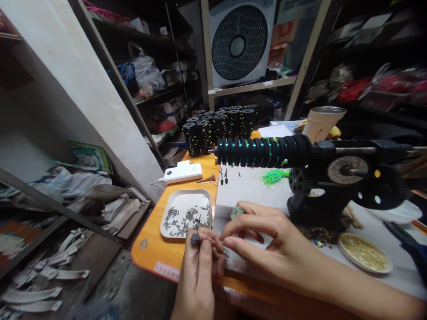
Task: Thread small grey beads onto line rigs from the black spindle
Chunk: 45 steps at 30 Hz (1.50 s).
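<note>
A dark, speckled cluster [195,238] sits in the left hand [196,271], at the curled forefinger and left of the thumb, which presses against the fingers. The right hand [263,240] brings thumb and forefinger tips together at the left fingertips; whether they pinch something tiny, I cannot tell. A greenish bundle [236,212] pokes out between its forefinger and curled fingers, its lower part hidden.

Just beyond the left hand, a white tray [162,224] holds scattered small grey pieces [190,215], its near right edge covered by the fingers. On the near right, a round dish [388,266] holds gold-coloured bits [363,252]; another white dish [408,211] is partly hidden behind the black machine [350,169], which is cut off at the right. A cream cup [322,122] stands farther back, its contents unseen. Ridged black cylinders [218,126] crowd the table's far side.
</note>
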### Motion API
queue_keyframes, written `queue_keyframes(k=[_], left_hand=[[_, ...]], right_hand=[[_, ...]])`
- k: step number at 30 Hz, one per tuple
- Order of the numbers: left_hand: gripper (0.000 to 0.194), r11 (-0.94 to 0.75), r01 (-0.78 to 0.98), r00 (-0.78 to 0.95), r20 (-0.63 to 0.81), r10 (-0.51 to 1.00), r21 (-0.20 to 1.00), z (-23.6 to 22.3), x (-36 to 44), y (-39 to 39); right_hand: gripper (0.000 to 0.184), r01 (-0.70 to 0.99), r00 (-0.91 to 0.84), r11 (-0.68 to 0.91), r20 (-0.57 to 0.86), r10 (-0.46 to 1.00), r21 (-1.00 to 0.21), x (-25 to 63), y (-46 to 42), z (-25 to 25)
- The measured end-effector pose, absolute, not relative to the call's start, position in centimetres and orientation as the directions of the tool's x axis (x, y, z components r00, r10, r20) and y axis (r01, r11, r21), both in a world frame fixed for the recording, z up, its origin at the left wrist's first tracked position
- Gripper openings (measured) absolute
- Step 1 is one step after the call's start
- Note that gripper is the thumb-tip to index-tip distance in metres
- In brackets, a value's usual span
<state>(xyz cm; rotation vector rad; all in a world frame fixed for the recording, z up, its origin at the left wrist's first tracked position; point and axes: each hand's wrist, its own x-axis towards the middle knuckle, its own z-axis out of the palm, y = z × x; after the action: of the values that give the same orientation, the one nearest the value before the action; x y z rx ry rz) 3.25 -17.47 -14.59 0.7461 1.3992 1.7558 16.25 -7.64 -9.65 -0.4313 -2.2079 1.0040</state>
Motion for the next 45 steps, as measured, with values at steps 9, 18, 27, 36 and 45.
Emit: queue_keyframes(k=[9,18,27,36,45], left_hand=[[0.036,-0.048,-0.335,-0.421,-0.104,0.901,0.941,-14.1,3.7,-17.5],[0.036,-0.048,-0.435,-0.488,-0.190,0.852,0.899,-14.5,4.3,-17.8],[0.012,-0.155,-0.383,-0.373,0.001,0.928,0.911,-14.0,4.3,-17.7],[0.031,-0.134,-0.351,-0.504,-0.066,0.861,0.927,-13.6,4.8,-18.0],[0.037,-0.113,-0.672,-0.403,-0.233,0.885,0.732,-13.5,4.1,-18.5]], right_hand=[[0.013,0.043,-0.649,0.535,0.384,0.657,-0.844,16.3,-7.4,-9.3],[0.010,-0.018,-0.686,0.576,0.429,0.587,-0.817,15.9,-7.4,-9.7],[0.012,0.008,-0.685,0.667,0.481,0.546,-0.745,16.1,-7.8,-9.5],[0.014,0.067,-0.729,0.627,0.391,0.562,-0.777,16.3,-8.2,-9.3],[0.013,0.057,-0.716,0.552,0.352,0.603,-0.832,16.4,-7.1,-8.7]])
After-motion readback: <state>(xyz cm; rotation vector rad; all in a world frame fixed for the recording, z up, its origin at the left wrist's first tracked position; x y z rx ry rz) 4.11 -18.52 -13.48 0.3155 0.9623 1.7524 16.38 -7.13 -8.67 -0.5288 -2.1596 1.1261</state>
